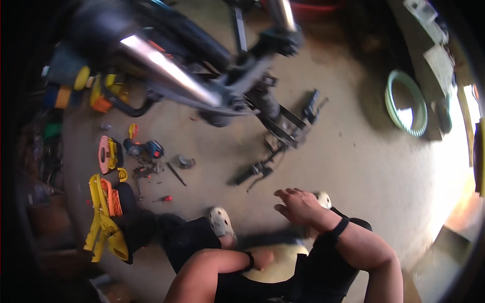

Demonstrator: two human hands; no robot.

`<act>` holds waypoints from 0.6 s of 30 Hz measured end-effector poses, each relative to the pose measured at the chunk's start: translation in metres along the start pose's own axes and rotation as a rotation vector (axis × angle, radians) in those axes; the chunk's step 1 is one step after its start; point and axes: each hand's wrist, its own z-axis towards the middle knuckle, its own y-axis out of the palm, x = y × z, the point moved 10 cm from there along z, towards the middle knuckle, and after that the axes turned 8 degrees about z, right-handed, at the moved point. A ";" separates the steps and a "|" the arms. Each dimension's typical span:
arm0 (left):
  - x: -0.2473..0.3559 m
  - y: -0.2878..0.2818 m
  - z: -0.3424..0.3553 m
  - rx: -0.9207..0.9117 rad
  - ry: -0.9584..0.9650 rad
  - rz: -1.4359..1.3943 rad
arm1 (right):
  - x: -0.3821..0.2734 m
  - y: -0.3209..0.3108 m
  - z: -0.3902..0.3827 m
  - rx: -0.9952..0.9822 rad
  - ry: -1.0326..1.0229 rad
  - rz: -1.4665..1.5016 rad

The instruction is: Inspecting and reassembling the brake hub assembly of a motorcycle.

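Note:
My left hand (263, 259) is between my legs, curled closed against a pale yellow surface (283, 263), perhaps a seat. Its fingertips are hidden, so whatever they grip does not show. Over my right knee, my right hand (298, 204) is held up with fingers apart and nothing in it. Ahead of me hangs the front end of a motorcycle, its shiny fork tube (169, 70) smeared by motion. Below that, a handlebar (285, 139) with black grips and levers reaches down near the floor. Neither hand touches it.
On the floor to the left lie a blue cordless drill (154, 149), a red screwdriver (166, 198), loose metal parts (149, 167) and yellow-orange plastic body panels (107, 202). A pale green round basin (405, 103) leans by the right wall. My shoes (221, 220) are close in front.

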 end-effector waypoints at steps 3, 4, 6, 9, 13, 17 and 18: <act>-0.023 -0.050 0.009 -0.190 -0.037 -0.128 | -0.002 -0.024 0.012 0.070 -0.012 -0.168; -0.061 -0.056 0.000 -0.210 -0.259 -0.380 | -0.010 -0.025 0.011 0.105 -0.073 -0.204; -0.108 -0.069 0.008 -0.233 -0.373 -0.467 | -0.015 -0.018 0.011 0.106 -0.134 -0.297; -0.100 -0.093 0.048 -0.309 -0.112 0.119 | -0.024 0.006 0.005 0.049 -0.155 -0.366; -0.083 -0.192 0.027 -0.227 -0.157 0.681 | -0.040 -0.003 0.018 0.138 -0.039 -0.341; -0.043 -0.285 -0.043 -0.026 -0.246 0.584 | -0.006 -0.032 0.021 0.192 0.040 -0.287; -0.034 -0.303 -0.060 -0.044 -0.330 0.534 | 0.002 -0.039 0.023 0.202 0.036 -0.279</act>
